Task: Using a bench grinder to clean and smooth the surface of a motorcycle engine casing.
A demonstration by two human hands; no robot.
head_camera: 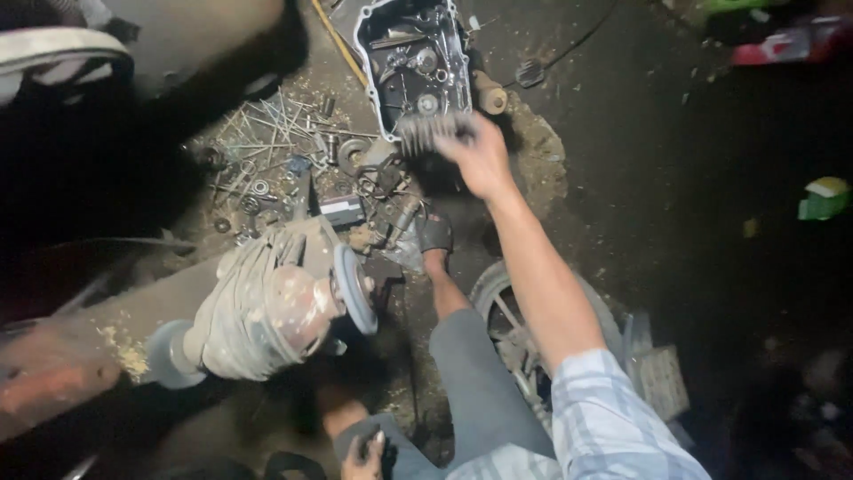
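Observation:
My right hand reaches forward over the dirt floor and grips a grey finned metal engine part, blurred by motion, at the lower edge of an open engine casing with gears and bolts inside. My left hand lies low at the bottom of the view against my grey trouser knee; its fingers are curled, and I cannot tell whether it holds anything. A large dusty engine assembly with cooling fins and a round disc lies to the left of my legs.
Several long bolts, washers and bearings are scattered on the ground left of the casing. My sandalled foot rests below them. A spoked wheel lies under my right arm. A yellow rod lies beside the casing.

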